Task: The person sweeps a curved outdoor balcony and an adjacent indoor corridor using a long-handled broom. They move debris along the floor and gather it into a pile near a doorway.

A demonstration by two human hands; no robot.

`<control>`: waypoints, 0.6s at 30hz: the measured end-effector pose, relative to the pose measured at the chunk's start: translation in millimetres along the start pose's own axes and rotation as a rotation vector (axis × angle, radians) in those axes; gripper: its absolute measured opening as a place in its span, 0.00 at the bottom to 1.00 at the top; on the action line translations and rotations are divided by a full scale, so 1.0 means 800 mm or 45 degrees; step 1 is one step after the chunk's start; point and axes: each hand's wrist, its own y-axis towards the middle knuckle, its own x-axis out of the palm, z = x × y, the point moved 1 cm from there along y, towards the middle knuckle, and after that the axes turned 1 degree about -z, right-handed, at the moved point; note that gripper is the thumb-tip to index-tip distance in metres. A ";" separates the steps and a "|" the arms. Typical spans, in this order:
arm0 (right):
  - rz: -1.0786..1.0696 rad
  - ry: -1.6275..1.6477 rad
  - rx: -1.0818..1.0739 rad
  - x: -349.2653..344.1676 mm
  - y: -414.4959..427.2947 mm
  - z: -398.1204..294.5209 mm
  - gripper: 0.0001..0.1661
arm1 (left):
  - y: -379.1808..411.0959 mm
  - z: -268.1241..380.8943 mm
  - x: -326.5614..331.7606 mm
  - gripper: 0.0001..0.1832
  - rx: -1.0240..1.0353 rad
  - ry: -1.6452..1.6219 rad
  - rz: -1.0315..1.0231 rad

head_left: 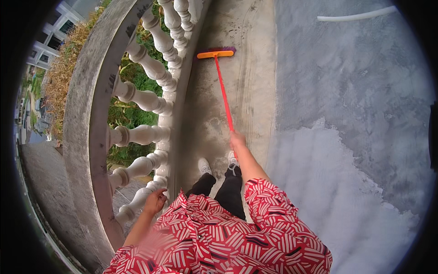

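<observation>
My right hand [237,140] grips the red handle [224,94] of a push broom near its upper end. The handle runs away from me to an orange broom head [215,54] with dark purple bristles [226,49], which rests on the concrete floor beside the balustrade. My left hand [155,201] hangs at my side with its fingers loosely bent and nothing held. It is nearest to the pale balusters [138,202]; whether it touches one cannot be told.
A curved concrete handrail [80,96] with balusters borders the left side, with green plants [140,109] beyond. My white shoes [204,165] stand on the stained concrete floor [255,85]. At right rises a grey plastered wall [352,85] with a lighter patch [314,178] and a white pipe [356,15].
</observation>
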 end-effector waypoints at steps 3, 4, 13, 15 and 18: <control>0.046 -0.307 -0.098 0.050 -0.003 -0.171 0.11 | -0.017 -0.029 -0.005 0.20 -0.121 -0.096 0.041; 0.081 -0.311 -0.139 0.047 -0.001 -0.178 0.11 | -0.022 -0.020 -0.004 0.20 -0.117 -0.161 0.053; 0.477 -0.714 -0.197 -0.231 -0.237 0.207 0.23 | 0.080 0.002 0.036 0.19 0.054 -0.430 -0.219; 0.515 -0.835 0.110 -0.248 -0.364 0.211 0.25 | 0.098 0.036 0.026 0.19 0.111 -0.257 -0.246; 0.417 -0.809 0.365 -0.272 -0.463 0.309 0.28 | 0.117 0.046 0.018 0.20 0.098 -0.154 -0.312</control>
